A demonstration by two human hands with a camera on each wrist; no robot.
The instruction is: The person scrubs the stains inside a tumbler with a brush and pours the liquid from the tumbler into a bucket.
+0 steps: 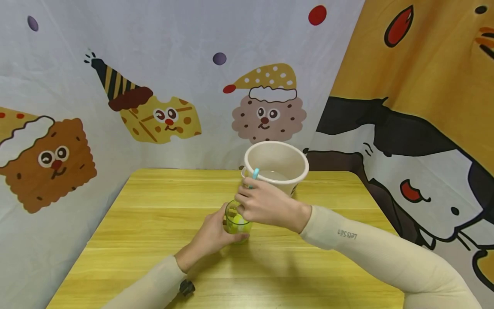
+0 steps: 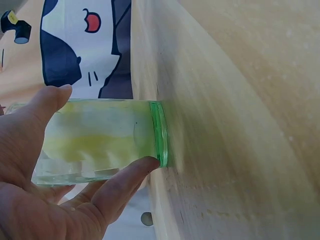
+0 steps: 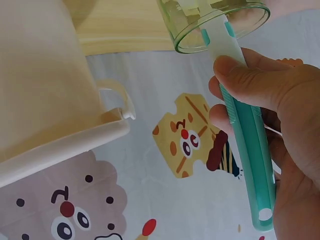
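Observation:
A clear greenish drinking glass (image 1: 230, 228) is gripped by my left hand (image 1: 208, 237), thumb on one side and fingers on the other. In the left wrist view the green base of the glass (image 2: 159, 134) is close over the wooden table. My right hand (image 1: 268, 205) holds a cup brush by its teal and white handle (image 3: 250, 155). The handle runs into the mouth of the glass, and the yellow and white brush head (image 1: 239, 219) shows inside. Right-hand fingers partly hide the rim of the glass in the head view.
Just behind the right hand stands a cream bucket (image 1: 302, 171) with a little clear liquid at its bottom. The wooden table (image 1: 162, 193) ends at a printed cloth backdrop (image 1: 185, 34), which also runs along both sides.

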